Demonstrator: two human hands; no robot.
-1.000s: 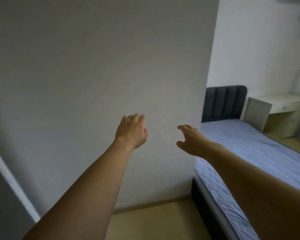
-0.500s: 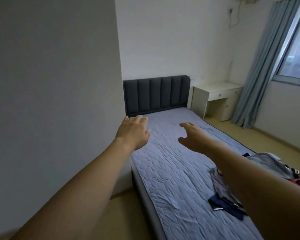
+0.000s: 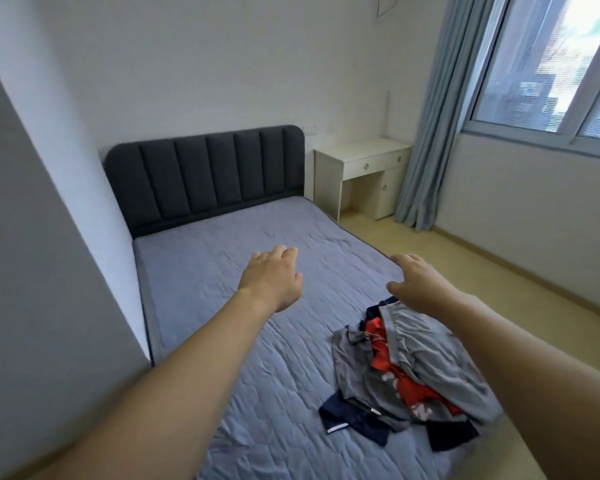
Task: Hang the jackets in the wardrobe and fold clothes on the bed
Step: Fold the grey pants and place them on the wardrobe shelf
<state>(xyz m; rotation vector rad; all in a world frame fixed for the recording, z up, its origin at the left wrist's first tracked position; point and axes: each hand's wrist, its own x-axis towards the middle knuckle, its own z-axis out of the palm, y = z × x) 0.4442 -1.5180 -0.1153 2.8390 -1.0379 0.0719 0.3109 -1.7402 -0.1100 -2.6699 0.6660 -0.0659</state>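
A heap of clothes (image 3: 413, 368) lies on the near right part of the bed (image 3: 222, 271): grey, red and dark navy garments mixed together. The bed has a blue-grey quilted cover and a dark padded headboard (image 3: 205, 174). My left hand (image 3: 272, 277) hovers over the middle of the bed, fingers loosely extended, holding nothing. My right hand (image 3: 418, 280) reaches out above the far edge of the heap, fingers relaxed, also holding nothing. No wardrobe or jacket on a hanger shows.
A grey wall panel (image 3: 39, 271) stands close on the left, beside the bed. A cream desk (image 3: 361, 174) sits right of the headboard, with a blue curtain (image 3: 433, 133) and window (image 3: 551, 64) behind it. Bare floor (image 3: 499, 278) runs along the bed's right side.
The view has swung right, from the grey wall to the bed. The clothes heap, desk and window have come into sight. Both arms stay stretched forward with empty hands.
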